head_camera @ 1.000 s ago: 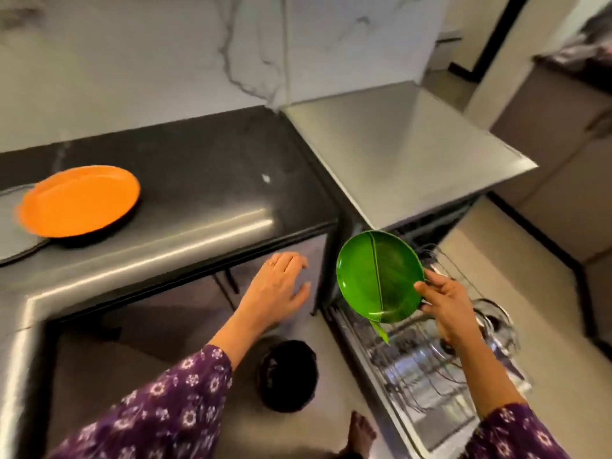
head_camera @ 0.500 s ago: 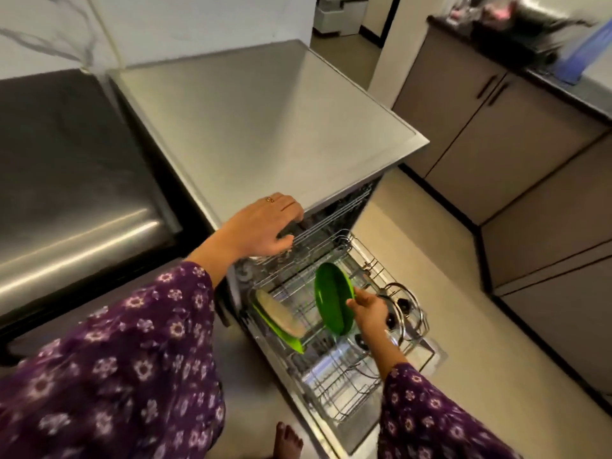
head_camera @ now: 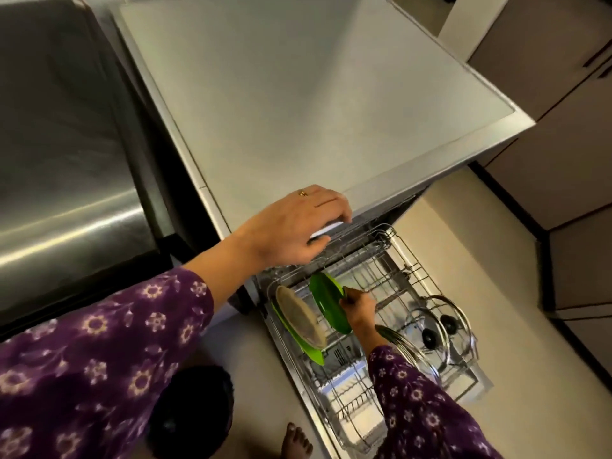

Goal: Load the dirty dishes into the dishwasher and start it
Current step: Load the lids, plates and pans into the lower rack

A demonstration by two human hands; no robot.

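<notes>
A green plate (head_camera: pixel 329 303) stands on edge, leaning slightly, among the tines of the pulled-out lower rack (head_camera: pixel 419 271). The person's right hand (head_camera: pixel 359 306) pinches its rim. Just to its left in the same rack, a beige plate (head_camera: pixel 299 318) leans against a second green plate (head_camera: pixel 313 352), both tilted the same way. At the rack's right side two glass lids (head_camera: pixel 443 321) with black knobs stand upright. Curved metal rims (head_camera: pixel 395 339), too blurred to name, show beside the right forearm.

The left hand (head_camera: pixel 291 226) is higher up and well apart from the right. Its fingers curl over the front edge of the dishwasher (head_camera: pixel 298 94), whose flat grey top fills the upper middle of the view. An upper rack (head_camera: pixel 364 233) peeks out just below those fingers. Both arms wear purple floral sleeves (head_camera: pixel 99 342).

A black countertop (head_camera: pixel 59 144) adjoins the dishwasher on the left, and brown cabinets (head_camera: pixel 569 167) line the right. A dark round container (head_camera: pixel 192 409) and a bare foot (head_camera: pixel 298 442) are on the pale floor (head_camera: pixel 496 260).
</notes>
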